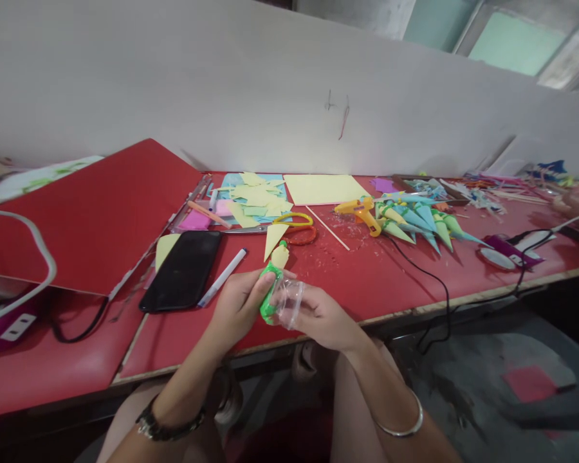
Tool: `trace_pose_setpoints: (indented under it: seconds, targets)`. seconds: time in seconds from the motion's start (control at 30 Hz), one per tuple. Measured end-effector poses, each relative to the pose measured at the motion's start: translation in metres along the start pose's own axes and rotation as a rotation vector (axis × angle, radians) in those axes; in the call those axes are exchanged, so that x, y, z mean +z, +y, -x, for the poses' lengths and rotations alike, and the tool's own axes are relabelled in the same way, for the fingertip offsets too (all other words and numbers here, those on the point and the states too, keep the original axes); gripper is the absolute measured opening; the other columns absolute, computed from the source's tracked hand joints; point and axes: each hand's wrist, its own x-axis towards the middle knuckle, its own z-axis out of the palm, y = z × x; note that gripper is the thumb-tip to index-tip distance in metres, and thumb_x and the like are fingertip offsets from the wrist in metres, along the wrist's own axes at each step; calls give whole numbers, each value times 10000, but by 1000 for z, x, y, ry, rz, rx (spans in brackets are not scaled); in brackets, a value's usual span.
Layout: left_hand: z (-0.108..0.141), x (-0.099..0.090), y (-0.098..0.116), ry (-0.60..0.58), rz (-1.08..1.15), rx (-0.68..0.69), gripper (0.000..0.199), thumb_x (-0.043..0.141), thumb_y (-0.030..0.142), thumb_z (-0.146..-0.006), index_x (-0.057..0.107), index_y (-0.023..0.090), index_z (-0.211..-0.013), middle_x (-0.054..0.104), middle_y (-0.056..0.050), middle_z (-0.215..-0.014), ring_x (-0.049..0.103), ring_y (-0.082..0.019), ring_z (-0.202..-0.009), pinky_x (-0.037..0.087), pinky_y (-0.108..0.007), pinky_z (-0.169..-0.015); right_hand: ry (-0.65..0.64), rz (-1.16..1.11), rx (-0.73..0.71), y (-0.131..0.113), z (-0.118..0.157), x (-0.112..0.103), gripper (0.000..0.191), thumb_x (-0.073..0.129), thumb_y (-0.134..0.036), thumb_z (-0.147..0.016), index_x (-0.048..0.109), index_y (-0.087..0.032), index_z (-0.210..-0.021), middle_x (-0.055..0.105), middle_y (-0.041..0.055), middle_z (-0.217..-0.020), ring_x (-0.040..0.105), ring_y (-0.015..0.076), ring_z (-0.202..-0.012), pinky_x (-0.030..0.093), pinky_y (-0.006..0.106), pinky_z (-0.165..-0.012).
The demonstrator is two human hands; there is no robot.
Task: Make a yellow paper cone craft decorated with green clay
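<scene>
My left hand (240, 297) is closed around a lump of bright green modelling clay (268, 305), thumb on top. Clear plastic wrap (294, 302) covers the clay's right side, and the fingers of my right hand (327, 316) are closed on that wrap. Just beyond the clay lies a small yellow paper piece (280, 256) with a green dot at its top; whether it touches the clay I cannot tell. A yellow paper triangle (274, 239) lies behind it, near scissors (296, 220) with yellow and orange-red handles.
To the left are a black phone (181, 270), a white marker (222, 278) and a raised red board (106, 212). A yellow glue gun (361, 211) lies beside several paper cones (415, 222); its cord hangs over the edge. Another person's hand (576, 204) shows far right.
</scene>
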Motion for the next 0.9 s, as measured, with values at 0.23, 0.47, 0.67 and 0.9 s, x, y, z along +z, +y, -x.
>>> trace_pose_setpoints:
  seconds: [0.23,0.47,0.67,0.9]
  targets:
    - [-2,-6,-1,106,-96,-45,398,374,415,-792,485,171,-497,470,26,-425,437,-104,-403,347,-194,-423,172,17,-55,3,-2,6,125,595,-283,-722,643,-189,-789,621,10,-811,588,123,-755,493,238,-689]
    - [-1,-7,-1,137,-83,-54,365,373,388,-786,452,178,-498,419,38,-416,406,-94,-396,325,-184,-404,179,25,-96,8,-3,10,264,621,-268,-722,641,-264,-986,575,37,-1087,554,180,-1017,458,312,-866]
    - [-1,-6,-2,101,-146,-44,366,370,393,-788,564,161,-581,541,9,-480,483,-120,-448,369,-198,-455,248,136,-145,12,-4,18,200,636,-248,-709,660,-250,-908,600,33,-1065,491,195,-1120,424,323,-917]
    - [-2,-1,-3,157,-223,37,337,388,359,-790,586,170,-594,550,18,-473,450,-104,-408,386,-203,-492,305,161,-156,12,-4,24,119,623,-224,-721,658,-235,-834,616,31,-939,580,169,-920,455,311,-852]
